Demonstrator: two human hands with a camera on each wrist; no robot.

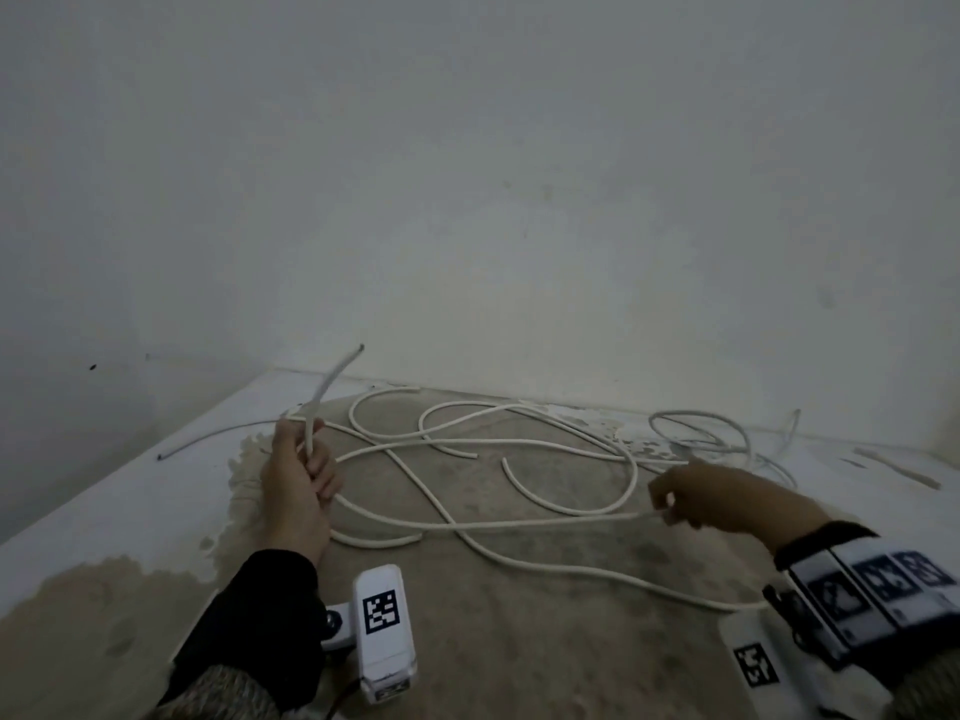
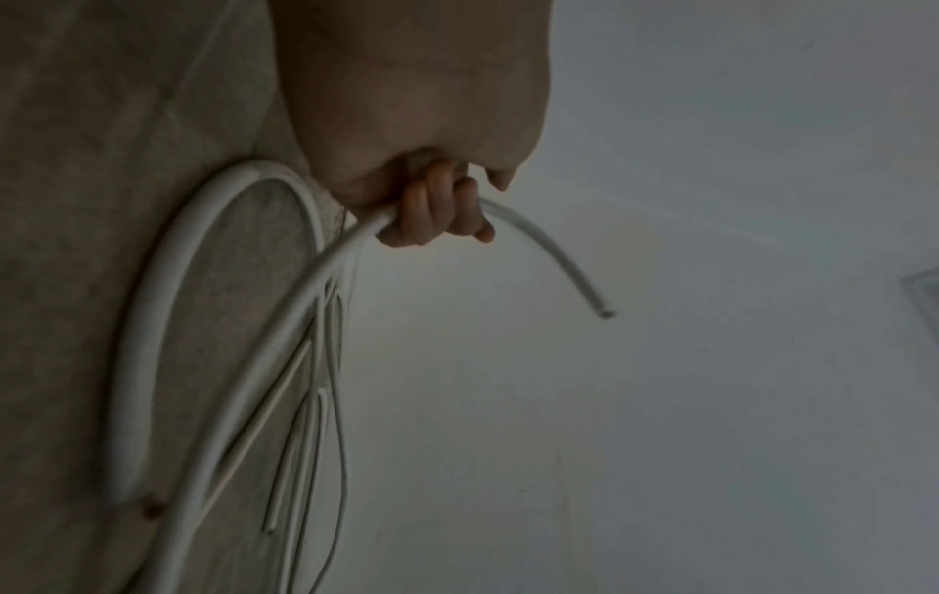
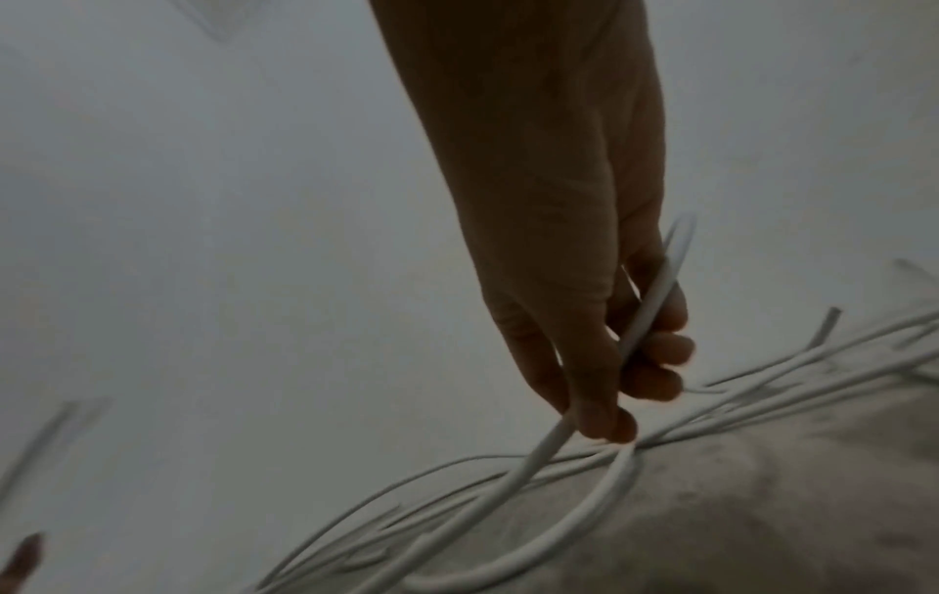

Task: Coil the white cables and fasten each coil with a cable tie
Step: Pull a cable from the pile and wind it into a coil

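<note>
Several white cables lie tangled in loose loops on a worn floor. My left hand grips one cable near its end; the free end sticks up past the fist, and in the left wrist view curled fingers wrap the cable. My right hand pinches the same cable's long run farther right. In the right wrist view the cable passes through the curled fingers. No cable tie shows.
A white wall rises right behind the cables. A thinner grey-white cable bundle lies at the back right by the wall. A thin cable trails off left. Bare brownish floor lies in front of me.
</note>
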